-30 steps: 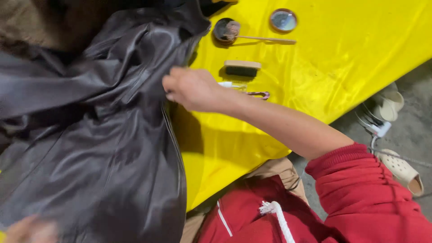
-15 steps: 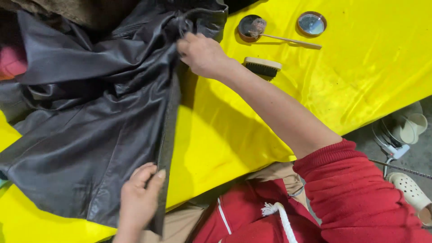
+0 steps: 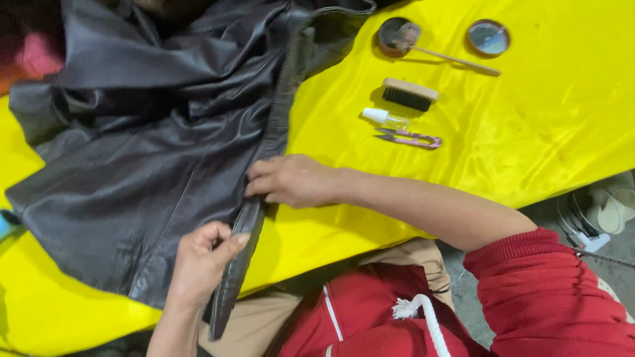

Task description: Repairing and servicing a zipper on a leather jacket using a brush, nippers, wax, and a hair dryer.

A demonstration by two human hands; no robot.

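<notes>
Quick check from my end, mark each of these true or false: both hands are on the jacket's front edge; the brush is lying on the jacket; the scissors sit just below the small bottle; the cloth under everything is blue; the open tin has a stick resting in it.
1. Both hands are on the jacket's front edge. True: the left hand pinches the edge of the dark leather jacket low down, and the right hand rests on it higher up.
2. The brush lies on the jacket. False: the brush lies on the cloth, apart from the jacket.
3. The scissors sit just below the small bottle. True: scissors, bottle.
4. The cloth is blue. False: it is yellow.
5. The open tin has a stick resting in it. True: tin, stick.
</notes>
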